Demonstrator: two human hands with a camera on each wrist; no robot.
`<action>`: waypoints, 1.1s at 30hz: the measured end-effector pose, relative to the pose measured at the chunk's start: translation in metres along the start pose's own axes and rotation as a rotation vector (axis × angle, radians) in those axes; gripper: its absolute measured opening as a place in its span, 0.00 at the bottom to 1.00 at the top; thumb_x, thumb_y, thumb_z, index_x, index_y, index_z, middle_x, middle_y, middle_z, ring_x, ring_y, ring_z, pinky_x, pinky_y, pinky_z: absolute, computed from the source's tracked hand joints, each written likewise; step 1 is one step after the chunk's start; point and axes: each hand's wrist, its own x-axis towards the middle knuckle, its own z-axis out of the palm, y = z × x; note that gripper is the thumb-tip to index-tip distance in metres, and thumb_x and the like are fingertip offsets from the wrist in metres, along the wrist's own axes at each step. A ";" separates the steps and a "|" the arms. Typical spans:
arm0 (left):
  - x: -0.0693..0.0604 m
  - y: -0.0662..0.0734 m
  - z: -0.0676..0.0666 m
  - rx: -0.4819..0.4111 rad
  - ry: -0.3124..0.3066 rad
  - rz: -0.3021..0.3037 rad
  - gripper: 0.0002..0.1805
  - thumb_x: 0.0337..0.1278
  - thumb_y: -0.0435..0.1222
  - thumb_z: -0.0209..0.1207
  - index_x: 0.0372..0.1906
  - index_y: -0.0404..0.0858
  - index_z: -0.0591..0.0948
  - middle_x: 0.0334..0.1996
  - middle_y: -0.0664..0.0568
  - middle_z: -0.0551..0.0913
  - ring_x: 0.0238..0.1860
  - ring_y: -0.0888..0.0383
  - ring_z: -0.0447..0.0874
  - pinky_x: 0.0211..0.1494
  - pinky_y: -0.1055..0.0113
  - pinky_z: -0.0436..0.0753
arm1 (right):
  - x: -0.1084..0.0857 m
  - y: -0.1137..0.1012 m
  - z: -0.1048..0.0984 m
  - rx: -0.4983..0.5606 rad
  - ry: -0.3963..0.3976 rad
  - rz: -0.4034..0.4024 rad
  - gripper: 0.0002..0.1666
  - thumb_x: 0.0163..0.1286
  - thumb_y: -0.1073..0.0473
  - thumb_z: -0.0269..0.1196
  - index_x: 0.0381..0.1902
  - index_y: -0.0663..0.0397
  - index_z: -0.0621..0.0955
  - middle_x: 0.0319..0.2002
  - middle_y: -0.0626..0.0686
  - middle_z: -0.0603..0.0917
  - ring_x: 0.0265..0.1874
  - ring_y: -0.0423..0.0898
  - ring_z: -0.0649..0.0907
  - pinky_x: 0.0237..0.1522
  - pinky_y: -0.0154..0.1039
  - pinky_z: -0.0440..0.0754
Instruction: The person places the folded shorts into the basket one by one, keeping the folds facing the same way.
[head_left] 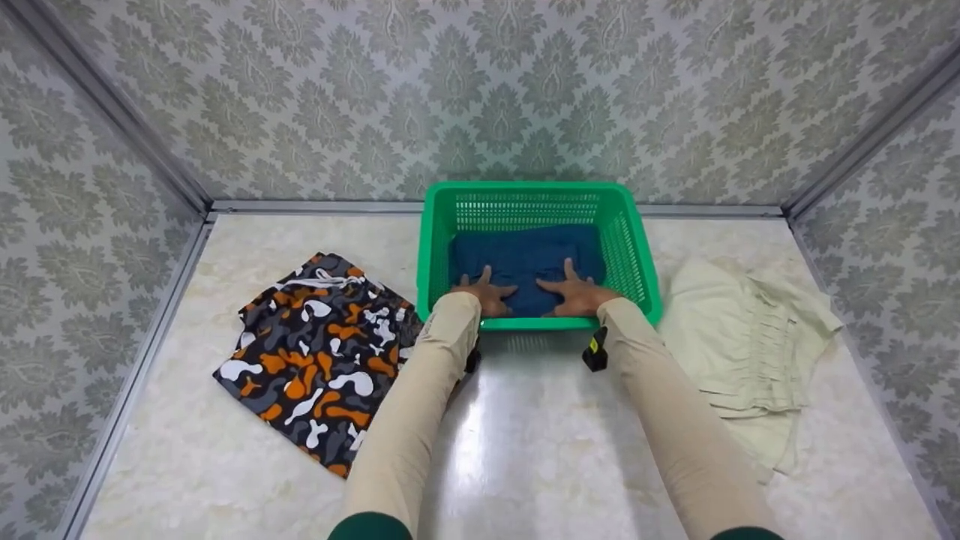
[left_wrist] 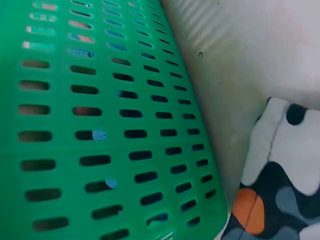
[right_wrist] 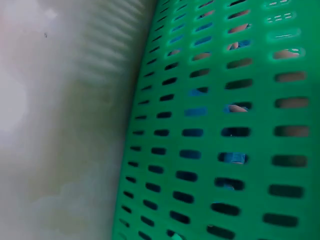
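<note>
A folded dark blue garment (head_left: 525, 251) lies in a green plastic basket (head_left: 525, 185), seen in the head view. Upon the near part of this cloth rests my left hand (head_left: 489, 292), its fingers spread. To its right my right hand (head_left: 576, 294) rests on the same cloth, also with fingers spread and the thumb pointing inward. Both wrists cross the basket's near rim. In the left wrist view the slotted basket wall (left_wrist: 10, 125) hides most of the hand. The right wrist view likewise shows mainly the slotted wall (right_wrist: 255, 200), with bits of blue and skin through the slots.
Camouflage-patterned shorts (head_left: 315, 360) in black, orange, white and grey lie flat left of the basket, partly behind the left sleeve. Pale beige shorts (head_left: 735, 345) with a gathered waistband lie to the right. A patterned wall (head_left: 360, 112) rises behind the basket.
</note>
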 end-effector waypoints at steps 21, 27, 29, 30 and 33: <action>-0.096 -0.015 0.024 -0.178 0.915 0.362 0.17 0.75 0.40 0.56 0.62 0.46 0.82 0.59 0.47 0.78 0.60 0.48 0.74 0.62 0.51 0.75 | -0.087 -0.016 0.000 0.263 0.894 -0.394 0.18 0.78 0.58 0.58 0.61 0.58 0.80 0.57 0.60 0.76 0.49 0.54 0.79 0.51 0.51 0.79; -0.137 -0.047 0.078 -0.082 0.998 0.335 0.16 0.71 0.39 0.60 0.60 0.46 0.83 0.55 0.47 0.80 0.54 0.48 0.76 0.58 0.52 0.77 | -0.099 -0.013 0.053 0.470 1.141 -0.492 0.11 0.74 0.68 0.62 0.51 0.61 0.84 0.47 0.57 0.82 0.40 0.48 0.81 0.41 0.36 0.81; -0.145 -0.058 0.101 -0.032 0.975 0.268 0.20 0.69 0.40 0.61 0.63 0.48 0.81 0.57 0.45 0.79 0.55 0.46 0.75 0.58 0.49 0.76 | -0.100 -0.011 0.076 0.539 1.193 -0.497 0.10 0.72 0.71 0.62 0.49 0.64 0.84 0.46 0.59 0.82 0.40 0.50 0.81 0.41 0.32 0.81; -0.148 -0.064 0.112 -0.018 0.957 0.229 0.22 0.69 0.41 0.62 0.66 0.50 0.79 0.59 0.43 0.77 0.56 0.45 0.74 0.59 0.47 0.76 | -0.101 -0.010 0.087 0.566 1.211 -0.497 0.10 0.71 0.73 0.62 0.49 0.66 0.84 0.45 0.60 0.81 0.40 0.51 0.81 0.41 0.32 0.81; -0.151 -0.077 0.147 0.023 0.919 0.107 0.30 0.66 0.44 0.64 0.72 0.55 0.73 0.64 0.40 0.73 0.56 0.41 0.72 0.57 0.44 0.76 | -0.106 -0.011 0.117 0.620 1.237 -0.471 0.11 0.70 0.76 0.61 0.48 0.69 0.83 0.46 0.63 0.79 0.40 0.54 0.80 0.40 0.31 0.81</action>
